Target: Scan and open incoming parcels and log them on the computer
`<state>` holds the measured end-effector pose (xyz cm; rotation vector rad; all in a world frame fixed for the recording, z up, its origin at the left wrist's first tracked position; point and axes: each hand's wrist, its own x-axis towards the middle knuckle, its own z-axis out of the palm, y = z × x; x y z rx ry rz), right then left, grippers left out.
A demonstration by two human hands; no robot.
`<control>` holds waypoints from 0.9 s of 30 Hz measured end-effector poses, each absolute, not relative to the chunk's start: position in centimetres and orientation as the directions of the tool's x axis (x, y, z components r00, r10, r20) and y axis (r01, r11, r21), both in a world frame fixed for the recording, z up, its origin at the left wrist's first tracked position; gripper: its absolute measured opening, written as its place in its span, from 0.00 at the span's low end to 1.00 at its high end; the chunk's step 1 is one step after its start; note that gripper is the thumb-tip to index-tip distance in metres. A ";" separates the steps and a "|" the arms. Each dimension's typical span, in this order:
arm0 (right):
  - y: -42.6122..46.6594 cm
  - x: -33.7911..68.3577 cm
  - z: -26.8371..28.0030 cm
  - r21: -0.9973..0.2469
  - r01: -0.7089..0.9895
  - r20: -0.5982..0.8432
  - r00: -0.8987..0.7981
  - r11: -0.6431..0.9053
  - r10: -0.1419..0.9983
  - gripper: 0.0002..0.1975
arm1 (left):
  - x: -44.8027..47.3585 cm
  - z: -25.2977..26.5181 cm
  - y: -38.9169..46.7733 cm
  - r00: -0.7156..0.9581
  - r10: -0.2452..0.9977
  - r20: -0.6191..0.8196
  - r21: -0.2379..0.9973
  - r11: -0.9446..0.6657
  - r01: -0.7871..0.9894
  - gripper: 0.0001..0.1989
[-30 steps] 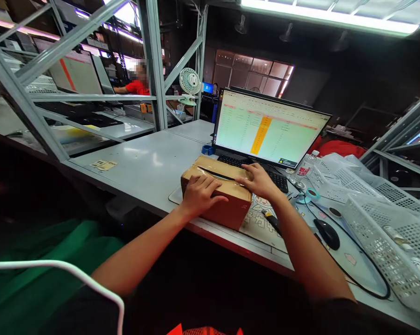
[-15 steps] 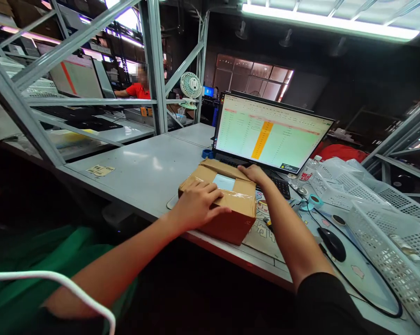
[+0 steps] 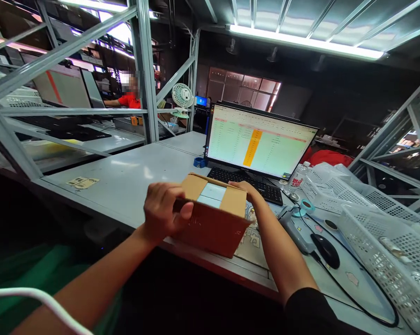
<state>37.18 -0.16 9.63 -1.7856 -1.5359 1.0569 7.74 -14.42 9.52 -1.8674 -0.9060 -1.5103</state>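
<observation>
Brown cardboard makes up the box [image 3: 210,232], which sits near the front edge of your table [image 3: 129,174], with the black keyboard [image 3: 270,191] and the screen [image 3: 258,139] behind it. Your left hand [image 3: 163,207] is curled over its top left edge, thumb on the near side. Your right hand [image 3: 245,188] touches the far right corner; I can't tell how tightly its fingers bend. Something pale blue [image 3: 211,193] shows on top.

Cardboard box [image 3: 210,230], in my grip: bore small side markings, which I could not read. Monitor [image 3: 227,144]: showed rows of print, too small. Bottle [image 3: 298,179] and desk mat [image 3: 252,251]: bore lettering, likewise illegible to me.
</observation>
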 end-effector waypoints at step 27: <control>-14.2 39.1 16.8 -0.546 0.452 0.592 -0.388 0.705 0.707 0.26 | 6.8 18.6 -6.4 0.749 0.656 0.095 0.222 -0.748 0.626 0.20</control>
